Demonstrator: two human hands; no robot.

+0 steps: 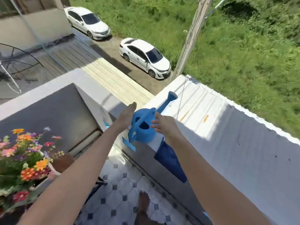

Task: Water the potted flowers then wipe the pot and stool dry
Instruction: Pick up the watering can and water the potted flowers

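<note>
Watering can: a blue plastic watering can point(143, 127) stands upright on top of the balcony wall point(211, 135), close to that wall's inner edge, near the corner where it meets the side parapet; its spout points outward over the wall top.
Left hand: the left hand point(125, 116) is open, fingers straight, just beside the can's left side; I cannot tell if it touches.
Right hand: the right hand point(163, 125) is open with fingers spread, at the can's right side, not yet closed on anything.
Where to grip: the arched handle point(141, 123) running over the fill opening looks like the natural hold; a second hand under the body would steady it.
Handling: stiff, thin plastic, probably light when empty; the water level is not visible, so weight is uncertain. If full, it may slosh and tip toward the spout.
Risk: it sits near the wall's edge, so a nudge could knock it off.
Potted flowers: the potted flowers point(24, 159) stand at lower left, well apart from the can.
Cloth: a blue cloth point(170, 159) hangs over the wall's inner face, just below the can.
</note>
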